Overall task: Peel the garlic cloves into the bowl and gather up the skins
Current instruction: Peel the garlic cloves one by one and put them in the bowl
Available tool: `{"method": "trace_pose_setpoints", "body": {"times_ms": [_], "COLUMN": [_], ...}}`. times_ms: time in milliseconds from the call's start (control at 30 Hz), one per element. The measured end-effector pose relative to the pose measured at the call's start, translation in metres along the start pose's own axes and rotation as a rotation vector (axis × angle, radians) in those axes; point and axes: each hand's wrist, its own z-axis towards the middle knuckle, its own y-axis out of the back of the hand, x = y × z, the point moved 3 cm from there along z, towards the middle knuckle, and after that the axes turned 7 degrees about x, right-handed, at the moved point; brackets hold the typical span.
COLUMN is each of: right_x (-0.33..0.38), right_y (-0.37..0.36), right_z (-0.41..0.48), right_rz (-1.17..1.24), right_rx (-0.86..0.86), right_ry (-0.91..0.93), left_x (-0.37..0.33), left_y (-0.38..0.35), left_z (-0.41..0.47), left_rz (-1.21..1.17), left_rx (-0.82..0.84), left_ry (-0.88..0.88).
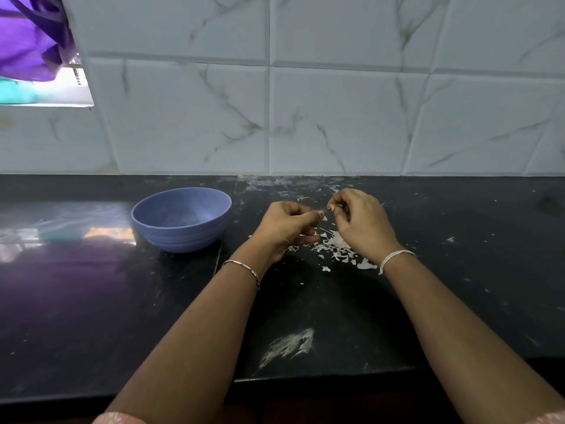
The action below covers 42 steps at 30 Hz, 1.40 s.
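Note:
A blue bowl (181,219) stands on the black counter (91,286), left of my hands. My left hand (287,228) and my right hand (360,224) are held close together just above the counter. Both have curled fingers that pinch a small garlic clove (325,211) between the fingertips; the clove is mostly hidden by the fingers. Beneath and between the hands lies a scatter of white garlic skins (336,244). I cannot see what the bowl holds.
A white marbled tile wall (305,117) rises behind the counter. A window opening with purple cloth (27,41) is at the top left. A pale smear (289,345) marks the counter near its front edge (305,382).

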Motion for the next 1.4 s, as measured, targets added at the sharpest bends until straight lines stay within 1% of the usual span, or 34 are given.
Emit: {"method": "trace_pose_setpoints", "body": {"times_ms": [100, 167, 300, 400, 467, 567, 600, 733, 900, 1033, 1133, 1267, 1400], "right_x": [-0.005, -0.008, -0.009, -0.010, -0.008, -0.003, -0.002, -0.002, 0.003, 0.000, -0.002, 0.000, 0.001], "right_y": [0.005, 0.007, 0.013, 0.010, 0.005, 0.002, 0.001, 0.001, 0.003, -0.001, -0.003, -0.002, -0.002], "right_z": [-0.001, -0.001, 0.000, 0.001, 0.000, -0.002, -0.001, -0.001, -0.003, -0.002, -0.003, -0.004, -0.003], "right_rz": [0.062, 0.089, 0.055, 0.018, 0.157, 0.493, 0.525, 0.362, 0.346, 0.516, 0.638, 0.664, 0.715], "right_rx": [0.005, 0.028, -0.014, 0.022, 0.087, 0.194, 0.204, 0.138, 0.072, 0.069, 0.091, 0.099, 0.096], "right_ry": [-0.022, -0.068, -0.112, -0.071, -0.033, -0.065, -0.068, -0.072, -0.113, -0.186, -0.224, -0.224, -0.235], "left_x": [-0.001, -0.001, -0.002, -0.002, -0.001, -0.003, -0.003, -0.005, -0.005, -0.006, -0.004, -0.001, -0.003], "left_y": [0.000, 0.000, 0.000, 0.001, 0.002, 0.004, 0.005, 0.006, 0.005, 0.004, 0.004, 0.003, 0.004], "left_z": [-0.002, -0.004, -0.005, -0.005, -0.006, -0.006, -0.007, -0.008, -0.009, -0.006, -0.003, -0.002, -0.005], "left_rz": [-0.017, -0.003, 0.026, 0.013, 0.000, -0.023, -0.031, -0.025, 0.028, 0.130, 0.177, 0.162, 0.078], "left_rx": [0.030, 0.055, 0.068, 0.062, 0.051, 0.004, -0.013, -0.040, -0.028, -0.052, -0.058, -0.075, -0.087], "left_ry": [0.002, 0.009, 0.034, 0.047, 0.051, 0.048, 0.045, 0.021, -0.065, -0.157, -0.179, -0.190, -0.193]}}
